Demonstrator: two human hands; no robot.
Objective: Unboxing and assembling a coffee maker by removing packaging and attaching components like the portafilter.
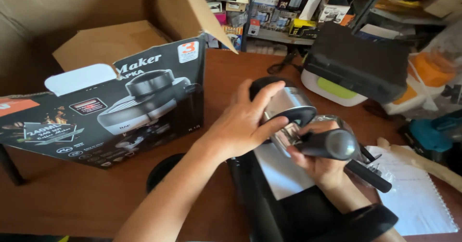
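Above the wooden counter (226,73), the left hand (243,126) wraps its fingers around a steel coffee pot (288,104), while the right hand (320,167) grips its black handle (332,144), beside a black appliance box (103,109).

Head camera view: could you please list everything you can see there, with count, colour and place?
steel pot: one, silver with black lid, centre, in both hands
black handle: one, at the pot's right side
product box: one, black, open flaps, left on the table
cardboard carton: one, brown, open, behind the box
table: one, brown wood
paper sheet: one, white, right
appliance: one, black top, white and green base, upper right
shelves of boxes: several, mixed colours, background
left hand: on the pot
right hand: on the handle
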